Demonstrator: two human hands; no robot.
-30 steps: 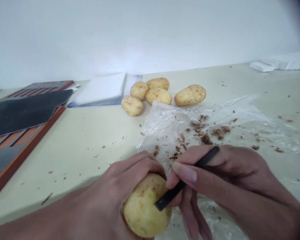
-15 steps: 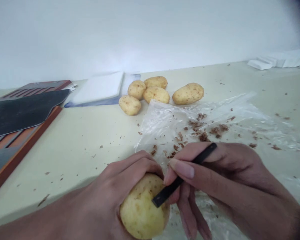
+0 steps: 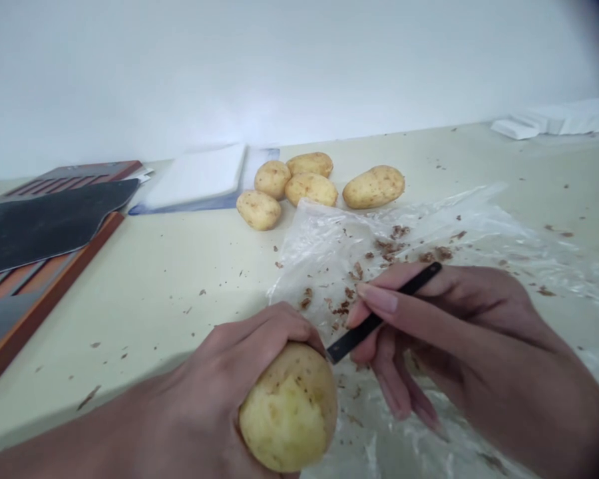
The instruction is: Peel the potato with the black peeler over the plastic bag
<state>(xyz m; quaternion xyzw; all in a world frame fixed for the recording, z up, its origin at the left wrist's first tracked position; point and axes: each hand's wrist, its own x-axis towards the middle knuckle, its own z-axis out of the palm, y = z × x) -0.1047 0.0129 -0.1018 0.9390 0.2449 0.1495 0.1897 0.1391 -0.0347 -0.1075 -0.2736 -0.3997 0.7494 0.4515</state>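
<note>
My left hand (image 3: 249,372) is wrapped round a potato (image 3: 289,412) at the bottom middle. The near end of that potato is scraped to pale yellow flesh, while its upper right side still carries skin with small dark spots. Between thumb and fingers, my right hand (image 3: 444,339) pinches a thin, flat black strip-like blade (image 3: 362,334). Its lower tip sits by the potato's upper right edge; whether the two touch I cannot tell. Under and beyond the hands spreads a clear plastic sheet (image 3: 319,253) scattered with brown peel scraps (image 3: 389,247).
Several whole potatoes (image 3: 311,189) lie at the back middle, one a little apart on the right. A white pad (image 3: 194,176) rests on a blue-edged sheet. At left is a reddish-brown slatted frame (image 3: 94,249) with a black mat (image 3: 54,219). White folded pieces (image 3: 554,120) lie back right.
My right hand has moved up and to the right, drawing the blade's tip from the potato's peeled face to its upper edge. The left hand and potato stay nearly in place.
</note>
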